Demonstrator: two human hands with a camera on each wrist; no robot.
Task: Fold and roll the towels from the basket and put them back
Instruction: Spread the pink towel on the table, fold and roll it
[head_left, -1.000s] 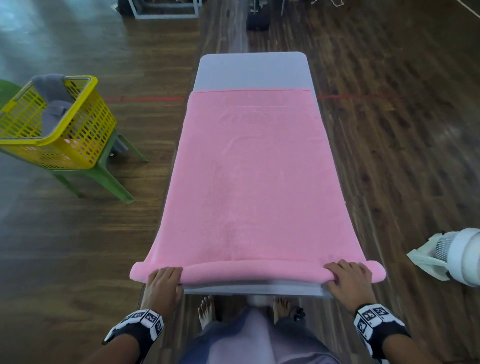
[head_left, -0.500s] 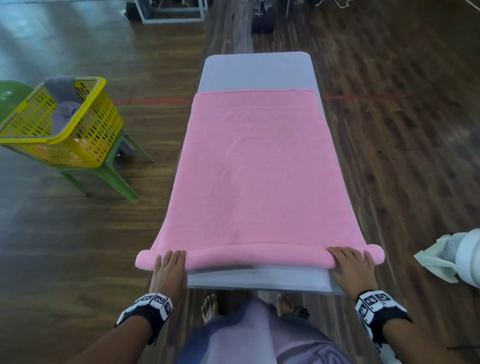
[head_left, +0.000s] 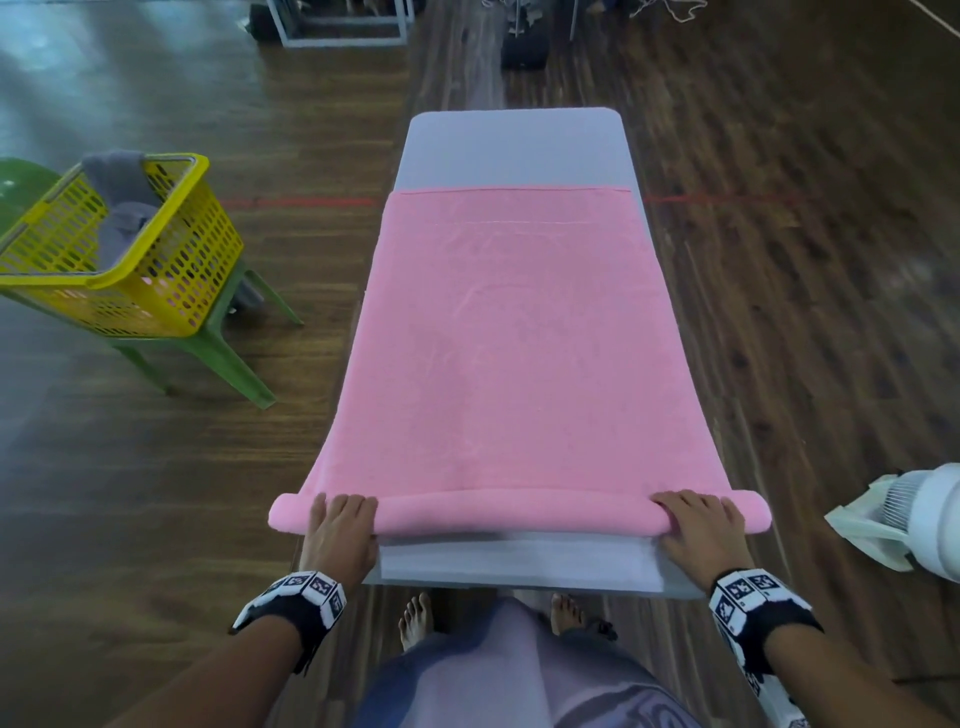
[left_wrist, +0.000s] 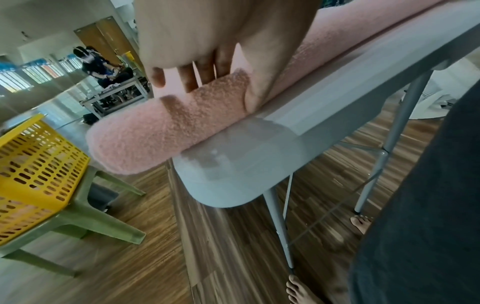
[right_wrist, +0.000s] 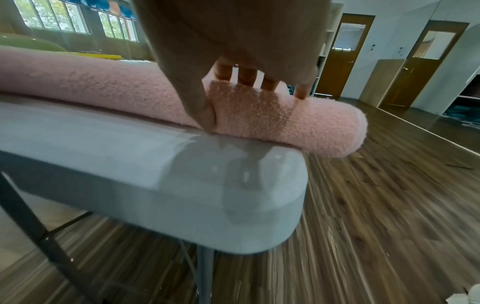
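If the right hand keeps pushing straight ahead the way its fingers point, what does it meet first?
The right hand already rests on the rolled near end of the pink terry towel. Straight ahead lies only the flat pink towel on the long grey table; nothing else appears in that line.

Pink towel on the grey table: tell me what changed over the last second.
The rolled near edge of the pink terry towel moved away from the person, baring more grey table behind it. The left hand and right hand travelled forward with the roll, fingers still over it. The towel's far edge and the yellow perforated plastic basket stayed put.
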